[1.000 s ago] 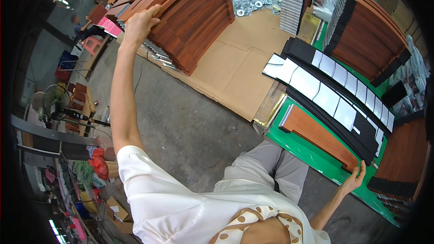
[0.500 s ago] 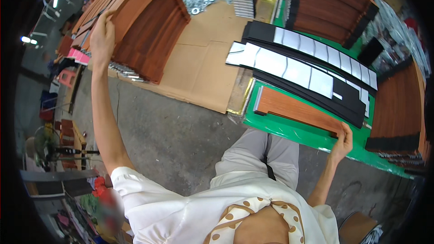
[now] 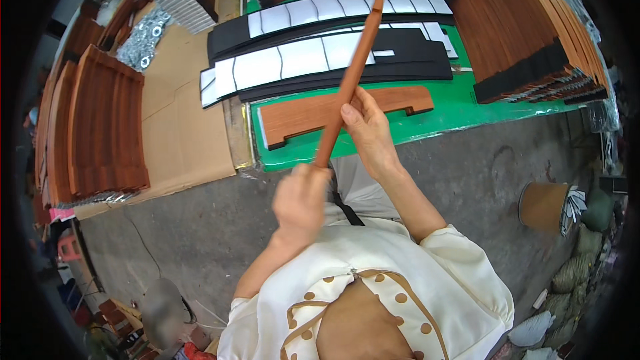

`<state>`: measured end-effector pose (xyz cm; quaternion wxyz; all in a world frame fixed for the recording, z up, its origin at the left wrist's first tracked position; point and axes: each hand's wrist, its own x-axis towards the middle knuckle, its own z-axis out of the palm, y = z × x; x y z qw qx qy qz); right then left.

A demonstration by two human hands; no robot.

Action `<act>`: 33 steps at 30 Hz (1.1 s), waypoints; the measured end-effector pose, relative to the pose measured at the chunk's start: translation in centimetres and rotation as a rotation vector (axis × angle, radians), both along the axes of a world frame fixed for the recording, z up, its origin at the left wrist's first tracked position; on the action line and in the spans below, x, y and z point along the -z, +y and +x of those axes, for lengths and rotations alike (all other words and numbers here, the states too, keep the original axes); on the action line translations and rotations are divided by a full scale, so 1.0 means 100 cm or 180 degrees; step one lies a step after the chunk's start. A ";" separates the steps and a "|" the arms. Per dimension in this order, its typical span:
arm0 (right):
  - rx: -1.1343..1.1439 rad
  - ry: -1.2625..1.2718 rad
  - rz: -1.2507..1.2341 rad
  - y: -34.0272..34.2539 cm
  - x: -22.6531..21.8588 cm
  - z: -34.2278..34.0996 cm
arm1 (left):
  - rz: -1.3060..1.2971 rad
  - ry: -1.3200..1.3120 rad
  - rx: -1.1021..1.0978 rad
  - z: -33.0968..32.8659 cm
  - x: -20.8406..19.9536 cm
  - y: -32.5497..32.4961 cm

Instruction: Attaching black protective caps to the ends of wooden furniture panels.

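A long, narrow reddish-brown wooden board (image 3: 357, 70) is raised in front of me, tilted and seen nearly edge-on. My right hand (image 3: 370, 130) is closed on its lower half, thumb on the near side. At its bottom end my left hand (image 3: 300, 203) is curled round it, blurred by motion. Behind it, on the green table cover (image 3: 460, 110), lies another wooden board (image 3: 300, 117) with notches in its near edge. Farther back are black strips (image 3: 413, 67) topped with white pieces (image 3: 280, 63).
Curved wooden boards (image 3: 107, 120) stand stacked on cardboard (image 3: 183, 113) at the left, near a heap of metal washers (image 3: 143, 40). More stacked boards (image 3: 513, 33) rise at the right. A round brown bin (image 3: 543, 207) stands on the concrete floor (image 3: 467, 180).
My left hand has come from the left stack to my front, where a board is now raised. My right hand has left the board on the green cover and grips the raised one. My view has turned.
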<state>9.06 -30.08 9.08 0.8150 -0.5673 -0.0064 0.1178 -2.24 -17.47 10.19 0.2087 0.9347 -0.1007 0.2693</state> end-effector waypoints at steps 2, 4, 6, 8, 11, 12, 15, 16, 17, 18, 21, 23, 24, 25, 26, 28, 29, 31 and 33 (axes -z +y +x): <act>0.0042 0.0085 -0.0109 -0.012 0.001 0.004 | 0.0769 -0.0221 0.0230 -0.004 0.006 -0.033; -0.0055 -0.0029 -0.0276 -0.027 -0.006 0.013 | 0.1041 -0.0404 0.0364 -0.001 0.009 -0.043; -0.0199 -0.0505 -0.0708 -0.044 -0.007 0.029 | 0.0052 -0.0016 0.1509 0.007 0.008 -0.042; -0.0331 -0.1036 -0.1346 -0.064 -0.011 0.040 | -0.0451 0.0343 0.1331 0.013 0.001 -0.021; -0.1040 -0.1520 -0.3193 -0.085 -0.040 0.053 | -0.1004 -0.0070 -0.0227 0.032 0.015 0.031; -0.1029 -0.1501 -0.3200 -0.089 -0.033 0.057 | -0.1537 -0.0005 -0.0765 0.042 0.010 0.038; -0.1310 -0.2932 -0.3752 -0.086 -0.016 0.070 | -0.1100 -0.0043 -0.0635 0.071 0.007 0.062; -0.1555 -0.2930 -0.3792 -0.080 -0.015 0.074 | -0.1095 -0.0045 -0.0639 0.073 0.011 0.068; -0.1796 -0.2921 -0.3834 -0.077 -0.012 0.078 | -0.1390 0.0409 -0.0536 0.075 0.018 0.073; -0.1817 -0.2933 -0.3785 -0.077 -0.002 0.082 | -0.1681 0.0866 -0.0424 0.078 0.024 0.077; -0.1882 -0.2850 -0.3811 -0.079 0.003 0.088 | -0.1458 0.0718 -0.0312 0.081 0.037 0.079; -0.1927 -0.2815 -0.3887 -0.081 0.007 0.092 | -0.1632 0.0849 -0.0312 0.086 0.036 0.073; -0.2004 -0.2816 -0.3908 -0.081 0.007 0.094 | -0.1603 0.0847 -0.0347 0.088 0.038 0.076; -0.1973 -0.2798 -0.3955 -0.079 0.007 0.096 | -0.1567 0.0836 -0.0398 0.088 0.039 0.079; -0.2049 -0.2816 -0.3900 -0.077 0.007 0.097 | -0.1539 0.0977 -0.0387 0.088 0.039 0.082; -0.2051 -0.2898 -0.3501 -0.079 0.004 0.098 | -0.2002 0.0935 -0.0192 0.088 0.029 0.080; -0.2035 -0.2887 -0.3534 -0.082 -0.004 0.102 | -0.2438 0.0904 -0.0061 0.089 0.021 0.080; -0.1583 -0.2596 -0.3146 -0.089 -0.023 0.111 | -0.2471 0.0557 -0.0025 0.092 0.004 0.085; -0.1029 -0.2821 -0.3117 -0.104 -0.024 0.138 | -0.2535 0.0236 0.0025 0.103 -0.016 0.082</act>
